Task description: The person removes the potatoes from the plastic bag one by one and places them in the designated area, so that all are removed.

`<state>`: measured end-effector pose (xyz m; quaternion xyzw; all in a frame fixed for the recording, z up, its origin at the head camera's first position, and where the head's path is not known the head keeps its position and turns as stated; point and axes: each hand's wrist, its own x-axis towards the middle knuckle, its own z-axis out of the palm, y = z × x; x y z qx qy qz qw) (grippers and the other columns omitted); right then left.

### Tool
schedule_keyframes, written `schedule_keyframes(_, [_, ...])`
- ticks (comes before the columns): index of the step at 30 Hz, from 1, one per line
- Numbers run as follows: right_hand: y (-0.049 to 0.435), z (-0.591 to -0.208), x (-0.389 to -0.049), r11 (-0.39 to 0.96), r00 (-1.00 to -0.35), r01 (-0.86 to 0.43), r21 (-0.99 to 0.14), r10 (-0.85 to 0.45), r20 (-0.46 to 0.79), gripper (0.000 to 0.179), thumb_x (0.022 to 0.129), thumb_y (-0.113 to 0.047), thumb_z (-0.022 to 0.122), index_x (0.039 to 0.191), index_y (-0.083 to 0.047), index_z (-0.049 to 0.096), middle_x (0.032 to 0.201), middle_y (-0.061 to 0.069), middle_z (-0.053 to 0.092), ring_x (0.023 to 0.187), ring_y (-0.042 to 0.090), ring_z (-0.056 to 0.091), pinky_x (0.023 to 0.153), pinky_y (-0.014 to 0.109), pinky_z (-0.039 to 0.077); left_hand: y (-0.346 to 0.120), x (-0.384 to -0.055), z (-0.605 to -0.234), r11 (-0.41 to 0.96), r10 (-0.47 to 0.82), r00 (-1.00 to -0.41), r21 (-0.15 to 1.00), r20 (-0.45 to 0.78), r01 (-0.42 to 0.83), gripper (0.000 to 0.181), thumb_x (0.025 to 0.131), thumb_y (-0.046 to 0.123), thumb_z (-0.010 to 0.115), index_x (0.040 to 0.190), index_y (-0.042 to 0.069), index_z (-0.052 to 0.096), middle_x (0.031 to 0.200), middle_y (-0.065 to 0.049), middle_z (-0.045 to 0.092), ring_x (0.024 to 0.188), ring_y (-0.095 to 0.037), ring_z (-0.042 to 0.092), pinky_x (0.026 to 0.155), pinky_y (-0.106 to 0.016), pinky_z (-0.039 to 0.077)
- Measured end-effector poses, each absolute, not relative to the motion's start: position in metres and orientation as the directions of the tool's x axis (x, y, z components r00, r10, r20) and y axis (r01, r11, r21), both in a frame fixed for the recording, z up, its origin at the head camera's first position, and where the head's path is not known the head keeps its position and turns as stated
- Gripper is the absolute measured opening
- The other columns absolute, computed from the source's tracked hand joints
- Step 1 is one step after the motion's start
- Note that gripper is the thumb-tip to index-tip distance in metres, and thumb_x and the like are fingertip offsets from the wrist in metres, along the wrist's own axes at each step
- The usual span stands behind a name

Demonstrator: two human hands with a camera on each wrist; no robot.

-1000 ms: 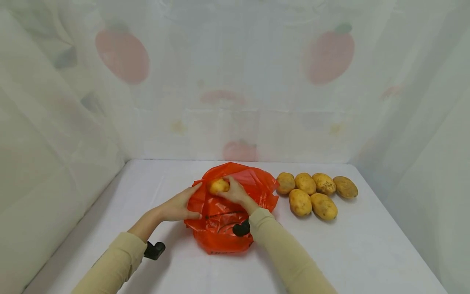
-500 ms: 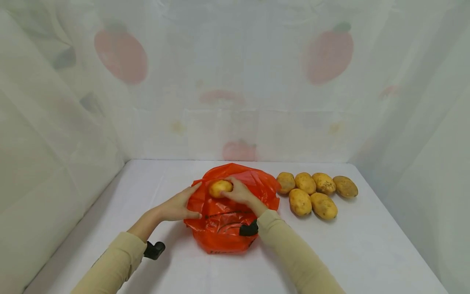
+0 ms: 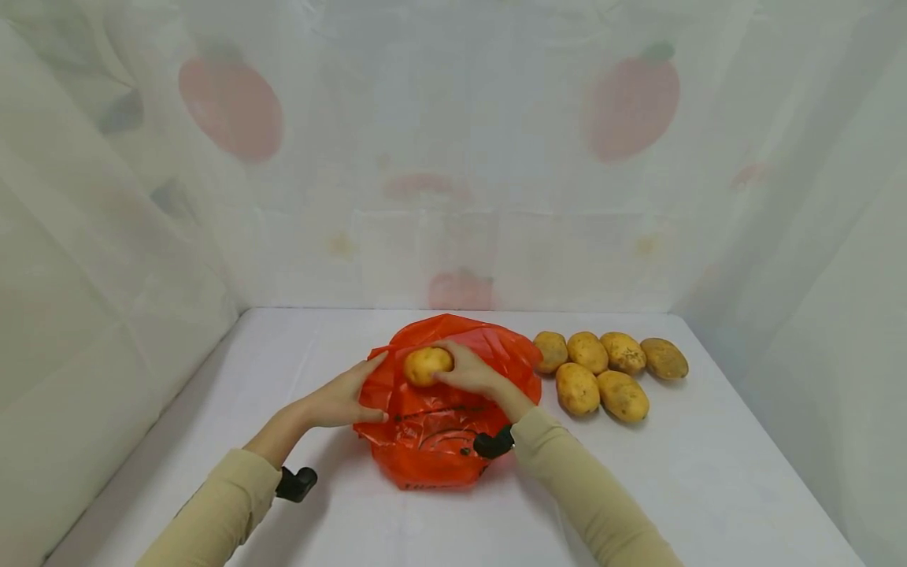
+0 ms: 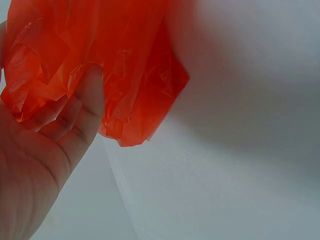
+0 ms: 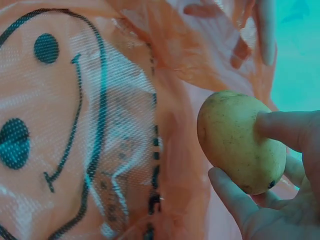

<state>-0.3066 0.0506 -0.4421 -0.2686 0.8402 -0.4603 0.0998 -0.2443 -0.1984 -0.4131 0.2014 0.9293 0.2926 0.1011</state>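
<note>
A red plastic bag [image 3: 439, 461] stands in the middle with its mouth spread toward the back. Over that mouth my right hand [image 3: 471, 374] grips a yellow potato [image 3: 427, 367]. The right wrist view shows the thumb and fingers around the potato [image 5: 235, 145], in front of a printed smiling face on the bag [image 5: 127, 100]. My left hand [image 3: 336, 402] lies spread along the bag's left side. In the left wrist view the fingers of the left hand [image 4: 50, 145] are mostly straight and touch the plastic, partly behind it. The bag's inside is hidden.
Several potatoes [image 3: 578, 389] lie in two rows on the white tabletop [image 3: 680, 472], right of the bag. The nearest back-row potato [image 3: 550, 351] is close to the bag's edge. White curtains [image 3: 553, 197] with faded fruit prints enclose the back and sides.
My right hand has moved slightly right with the potato, and more of the potato shows now. The left hand has stayed at the bag's left side.
</note>
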Motion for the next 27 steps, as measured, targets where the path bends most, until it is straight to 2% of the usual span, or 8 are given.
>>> schedule_keyframes(6, [0.054,-0.433,-0.303,0.389,-0.835,-0.349,-0.853,-0.543,0.094,0.055,0.084,-0.016,0.065,0.134,-0.011,0.042,0.126,0.004,0.049,0.109,0.019,0.049,0.097,0.038,0.042,-0.198,-0.244,-0.414,0.751,0.428,-0.901,0.584,-0.074,0.309,0.094,0.075,0.028,0.074,0.148,0.011,0.017,0.146,-0.015,0.030,0.131,-0.033,0.031,0.102,-0.054,0.034])
schedule_keyframes(27, [0.066,-0.400,-0.288,0.344,-0.857,-0.347,-0.873,-0.495,0.145,0.055,0.082,-0.019,0.069,0.131,-0.021,0.044,0.131,0.002,0.047,0.107,0.017,0.050,0.090,0.033,0.046,-0.200,-0.245,-0.413,0.746,0.422,-0.902,0.600,-0.090,0.290,0.096,0.074,0.031,0.075,0.148,0.010,0.016,0.144,-0.015,0.030,0.128,-0.033,0.034,0.099,-0.052,0.038])
